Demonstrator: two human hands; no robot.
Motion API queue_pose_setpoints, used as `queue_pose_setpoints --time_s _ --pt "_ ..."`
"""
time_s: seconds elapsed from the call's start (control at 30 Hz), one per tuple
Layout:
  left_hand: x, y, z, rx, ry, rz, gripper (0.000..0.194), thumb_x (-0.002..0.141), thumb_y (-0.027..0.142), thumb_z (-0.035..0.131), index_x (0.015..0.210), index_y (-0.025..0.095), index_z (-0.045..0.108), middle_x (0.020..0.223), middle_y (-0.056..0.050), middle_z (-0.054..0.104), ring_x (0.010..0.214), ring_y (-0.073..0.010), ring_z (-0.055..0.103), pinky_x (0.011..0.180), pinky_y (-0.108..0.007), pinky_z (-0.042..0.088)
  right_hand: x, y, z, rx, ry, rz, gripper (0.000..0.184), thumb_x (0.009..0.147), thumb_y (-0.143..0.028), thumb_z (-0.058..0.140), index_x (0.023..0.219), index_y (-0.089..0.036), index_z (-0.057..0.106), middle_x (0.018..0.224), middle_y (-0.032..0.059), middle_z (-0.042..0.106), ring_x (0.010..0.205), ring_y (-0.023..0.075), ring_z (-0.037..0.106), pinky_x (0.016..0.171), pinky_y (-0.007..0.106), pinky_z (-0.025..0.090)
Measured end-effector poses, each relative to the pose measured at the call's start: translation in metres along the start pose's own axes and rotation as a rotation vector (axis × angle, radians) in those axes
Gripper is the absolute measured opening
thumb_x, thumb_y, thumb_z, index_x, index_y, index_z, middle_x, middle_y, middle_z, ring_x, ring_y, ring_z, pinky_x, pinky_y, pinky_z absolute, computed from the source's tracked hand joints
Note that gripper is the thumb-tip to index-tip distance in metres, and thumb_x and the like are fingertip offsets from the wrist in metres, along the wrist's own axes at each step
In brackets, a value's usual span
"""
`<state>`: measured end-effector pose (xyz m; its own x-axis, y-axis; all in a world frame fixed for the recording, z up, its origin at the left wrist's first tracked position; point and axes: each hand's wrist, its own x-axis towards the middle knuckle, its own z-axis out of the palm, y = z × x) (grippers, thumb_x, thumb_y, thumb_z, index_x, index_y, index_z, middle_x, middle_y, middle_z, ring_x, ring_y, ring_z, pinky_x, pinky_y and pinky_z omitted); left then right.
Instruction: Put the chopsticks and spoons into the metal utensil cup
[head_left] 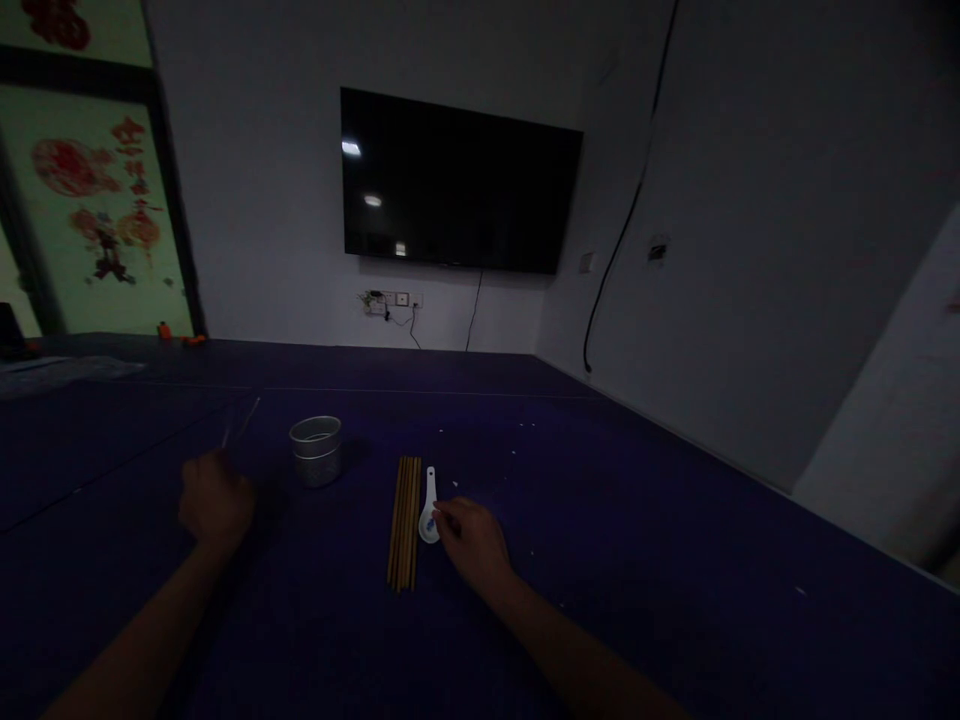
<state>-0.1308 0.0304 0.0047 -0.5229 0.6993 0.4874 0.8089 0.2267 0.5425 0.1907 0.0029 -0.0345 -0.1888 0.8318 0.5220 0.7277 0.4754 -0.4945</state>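
Note:
A white Chinese soup spoon (430,512) with a blue mark in its bowl lies on the dark purple surface. My right hand (475,541) has its fingertips pinched together at the spoon's right edge. Just left of the spoon, several wooden chopsticks (405,520) lie side by side in a row. Farther left stands an upright silver metal cup (316,464), perforated in its lower part. My left hand (215,498) is closed left of that cup. From its fist stick up thin, pale, shiny utensils (244,422), blurred, so their kind is unclear.
Small white scraps (455,484) are scattered to the right of the spoon. Clear plastic sheeting (67,372) and orange items (193,340) lie at the far left. Walls border the surface behind and to the right, with a television (457,185) mounted above.

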Motion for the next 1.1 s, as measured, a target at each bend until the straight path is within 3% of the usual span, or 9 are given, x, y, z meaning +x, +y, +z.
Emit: queue_pose_setpoints --time_s 0.1,0.17,0.23,0.33,0.47,0.57,0.7,0.9,1.1 --pt "-0.011 0.017 -0.004 -0.081 0.262 0.06 0.038 0.09 0.024 0.023 0.121 0.016 0.044 0.117 -0.016 0.05 0.11 -0.0321 0.049 0.08 -0.046 0.048 0.0 -0.002 -0.002 -0.006 0.031 -0.014 0.026 0.091 -0.027 0.045 0.098 -0.021 0.07 0.086 0.0053 0.069 0.077 0.0166 0.063 0.069 0.026 0.043" --pt "-0.023 0.03 0.001 -0.114 0.305 0.248 0.035 0.091 0.024 0.025 0.116 0.015 0.048 0.111 -0.013 0.054 0.108 -0.0285 0.05 0.083 -0.043 0.048 -0.001 -0.004 -0.003 -0.008 0.056 -0.042 0.028 0.092 -0.029 0.044 0.099 -0.022 0.07 0.085 0.0052 0.069 0.075 0.0162 0.063 0.069 0.026 0.044" --pt "-0.04 0.042 0.011 -0.134 0.291 0.467 0.032 0.091 0.024 0.027 0.11 0.015 0.052 0.102 -0.011 0.058 0.1 -0.0246 0.055 0.084 -0.039 0.048 -0.002 -0.007 -0.003 0.015 0.076 -0.084 0.03 0.092 -0.032 0.043 0.102 -0.022 0.069 0.085 0.0056 0.069 0.074 0.016 0.062 0.069 0.025 0.044" --pt "-0.073 0.061 0.032 -0.202 0.14 0.855 0.035 0.09 0.019 0.028 0.109 0.018 0.057 0.097 -0.01 0.063 0.092 -0.0217 0.059 0.08 -0.035 0.049 -0.005 -0.013 -0.004 0.088 0.08 -0.143 0.032 0.093 -0.034 0.042 0.108 -0.02 0.066 0.089 0.0067 0.069 0.076 0.0164 0.063 0.07 0.026 0.045" --pt "-0.111 0.09 0.051 -0.307 -0.003 1.056 0.035 0.091 0.021 0.034 0.117 0.019 0.056 0.1 -0.012 0.064 0.091 -0.0215 0.06 0.077 -0.034 0.051 -0.007 -0.018 -0.005 0.202 0.097 -0.164 0.035 0.094 -0.036 0.036 0.104 -0.02 0.066 0.091 0.007 0.068 0.083 0.017 0.062 0.076 0.026 0.045" --pt "-0.126 0.105 0.058 -0.4 -0.047 1.053 0.037 0.092 0.02 0.033 0.124 0.019 0.052 0.102 -0.012 0.062 0.093 -0.0203 0.059 0.08 -0.034 0.052 -0.007 -0.019 -0.004 0.281 0.168 -0.115 0.04 0.096 -0.037 0.032 0.085 -0.019 0.066 0.08 0.0061 0.067 0.075 0.0163 0.061 0.072 0.026 0.045" --pt "-0.132 0.109 0.06 -0.497 -0.107 1.017 0.041 0.092 0.017 0.03 0.13 0.02 0.046 0.102 -0.011 0.06 0.093 -0.0188 0.058 0.08 -0.032 0.052 -0.006 -0.021 -0.003 0.353 0.216 -0.048 0.047 0.095 -0.042 0.03 0.067 -0.018 0.06 0.066 0.0031 0.062 0.064 0.0146 0.057 0.063 0.024 0.043" --pt "-0.135 0.106 0.048 -0.63 -0.279 0.933 0.041 0.091 0.016 0.032 0.129 0.021 0.046 0.104 -0.01 0.061 0.094 -0.0175 0.059 0.081 -0.03 0.052 -0.007 -0.025 -0.002 0.468 0.22 -0.026 0.044 0.093 -0.046 0.036 0.065 -0.018 0.057 0.063 0.0008 0.059 0.06 0.0132 0.055 0.059 0.023 0.041" --pt "-0.139 0.103 0.046 -0.656 -0.34 0.828 0.034 0.093 0.027 0.031 0.118 0.02 0.052 0.105 -0.011 0.065 0.096 -0.02 0.062 0.082 -0.032 0.051 -0.007 -0.025 -0.005 0.505 0.24 0.048 0.043 0.093 -0.047 0.034 0.068 -0.019 0.054 0.06 -0.0005 0.056 0.056 0.0123 0.052 0.055 0.022 0.039"
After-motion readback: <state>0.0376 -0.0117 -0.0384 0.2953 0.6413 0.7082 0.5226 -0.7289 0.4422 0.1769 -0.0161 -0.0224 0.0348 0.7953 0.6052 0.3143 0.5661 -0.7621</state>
